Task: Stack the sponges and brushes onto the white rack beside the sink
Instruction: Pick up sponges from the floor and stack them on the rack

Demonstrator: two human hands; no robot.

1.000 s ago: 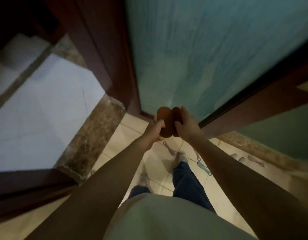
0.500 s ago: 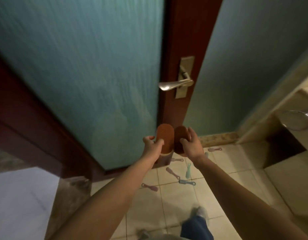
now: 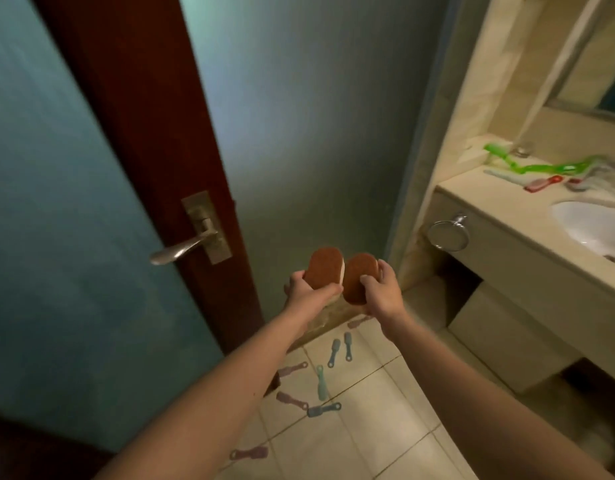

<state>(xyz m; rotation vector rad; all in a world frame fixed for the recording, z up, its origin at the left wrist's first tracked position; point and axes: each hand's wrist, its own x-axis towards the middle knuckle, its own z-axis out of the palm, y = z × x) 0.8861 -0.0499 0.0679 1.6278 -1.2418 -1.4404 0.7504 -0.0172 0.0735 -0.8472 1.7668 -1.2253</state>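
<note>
My left hand (image 3: 308,292) grips a brown oval sponge (image 3: 324,266) with a white layer, held upright in front of the door. My right hand (image 3: 382,291) grips a second brown oval sponge (image 3: 358,275) right beside the first. Several small pink and blue brushes (image 3: 333,351) lie scattered on the tiled floor below my hands. More brushes, red (image 3: 541,183) and green (image 3: 541,167), lie on the beige counter by the white sink (image 3: 590,223) at the right. No white rack is in view.
A dark wooden door (image 3: 136,116) with frosted glass and a metal lever handle (image 3: 185,249) stands at the left. A metal towel ring (image 3: 448,233) hangs on the counter's side. A mirror is above the counter.
The view has swung up and to the right, from the doorway floor to the door, then to the sink counter. Both hands kept their sponges, side by side.
</note>
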